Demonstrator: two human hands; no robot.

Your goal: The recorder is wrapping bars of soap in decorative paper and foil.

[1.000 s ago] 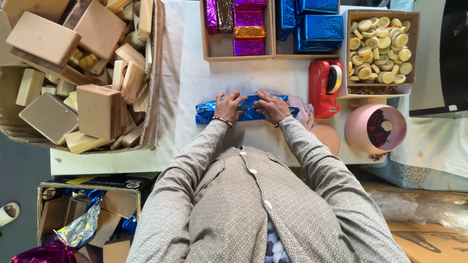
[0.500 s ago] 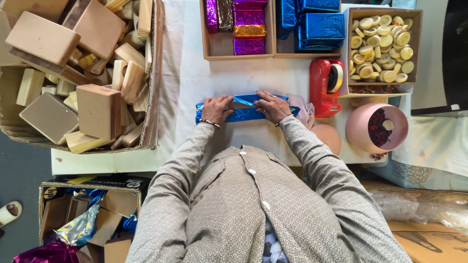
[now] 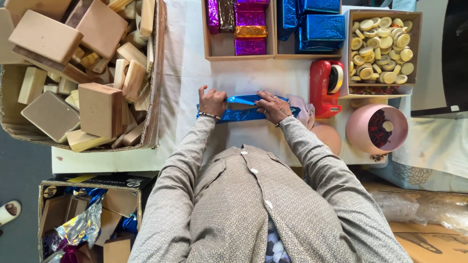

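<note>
White-clothed table [image 3: 195, 73], crowded with boxes

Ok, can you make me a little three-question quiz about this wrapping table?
1. True or false: both hands rest on the blue foil parcel.
2. What colour is the tape dispenser? A) red B) green C) black
3. Fill in: the big cardboard box on the left holds wooden ____.

Key: 1 true: left hand on its left end, right hand nearer its right end. 2 A. 3 blocks.
</note>
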